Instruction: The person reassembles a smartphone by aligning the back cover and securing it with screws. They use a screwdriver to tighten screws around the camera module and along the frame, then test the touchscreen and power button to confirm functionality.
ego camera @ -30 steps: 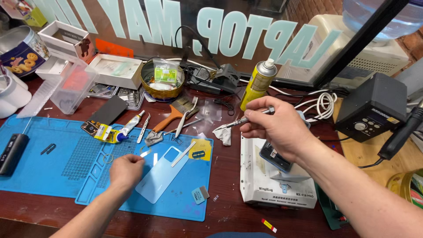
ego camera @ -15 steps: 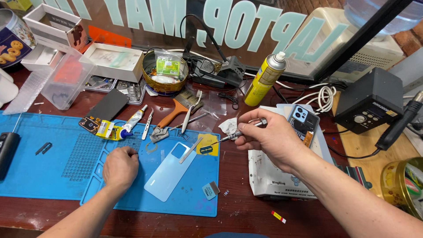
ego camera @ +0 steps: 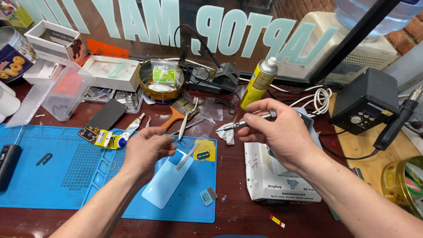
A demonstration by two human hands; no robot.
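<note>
My right hand [ego camera: 282, 134] grips a slim metal screwdriver [ego camera: 246, 122], held level with its tip pointing left. My left hand [ego camera: 147, 147] hovers above the blue work mat [ego camera: 66, 176], fingertips pinched together a short way from the screwdriver tip; I cannot see anything between them. Beneath the left hand a pale blue phone back panel [ego camera: 165, 185] lies on the mat, with a thin metal strip [ego camera: 187, 156] across its top corner. A yellow card with a razor blade [ego camera: 205, 154] is beside it.
A white box [ego camera: 273, 180] lies under my right forearm. Behind are a yellow spray can [ego camera: 261, 81], soldering stand [ego camera: 222, 75], brush [ego camera: 178, 113], tweezers [ego camera: 183, 126], glue tube [ego camera: 131, 128], a bowl of parts [ego camera: 163, 83], clear boxes, and a black hot-air station [ego camera: 368, 105] at right.
My left hand has lifted off the mat and pinched its fingers near the screwdriver tip. My right hand has raised the screwdriver away from the phone panel.
</note>
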